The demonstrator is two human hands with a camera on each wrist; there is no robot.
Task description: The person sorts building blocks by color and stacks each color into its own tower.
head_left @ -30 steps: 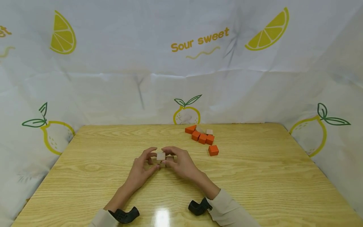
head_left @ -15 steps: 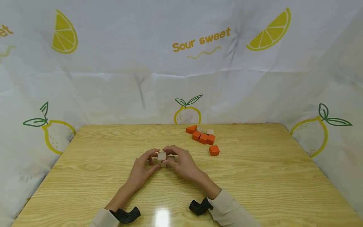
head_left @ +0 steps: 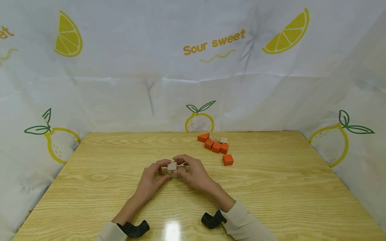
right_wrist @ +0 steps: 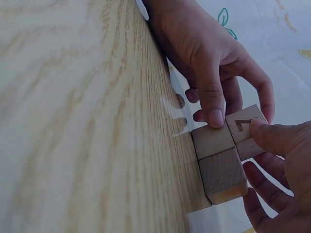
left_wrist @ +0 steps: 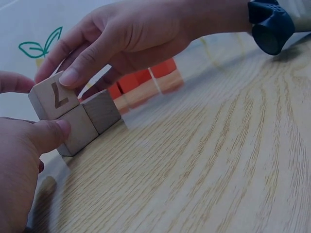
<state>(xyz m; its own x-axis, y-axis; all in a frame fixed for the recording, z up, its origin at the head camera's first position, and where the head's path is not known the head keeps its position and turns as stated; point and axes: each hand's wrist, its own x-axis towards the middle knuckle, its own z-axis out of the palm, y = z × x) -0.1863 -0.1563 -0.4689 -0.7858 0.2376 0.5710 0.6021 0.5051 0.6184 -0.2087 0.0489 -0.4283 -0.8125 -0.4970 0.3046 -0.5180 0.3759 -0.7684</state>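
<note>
Two wooden cubes lie side by side on the table, and a third wooden cube (left_wrist: pixel 57 95) marked with a dark 7 sits over the left one. My right hand (head_left: pixel 194 174) pinches that upper cube, its thumb across the marked face in the right wrist view. My left hand (head_left: pixel 149 179) has its thumb pressed on the front of the lower left cube (right_wrist: pixel 214 140), with fingers curled round behind, one reaching the upper cube. The lower right cube (left_wrist: pixel 101 110) stands against its neighbour, partly covered by the right hand in the head view.
Farther back on the wood-grain table (head_left: pixel 271 187) is a group of orange cubes (head_left: pixel 216 147), an orange triangular block (head_left: pixel 203 137) and pale wooden pieces (head_left: pixel 223 140). One orange cube (head_left: pixel 227 160) stands apart. A lemon-print cloth (head_left: pixel 135 103) hangs behind.
My left fingers have drawn in closer to the upper cube's far left side. The right hand stays in place, and the head view has shifted very slightly.
</note>
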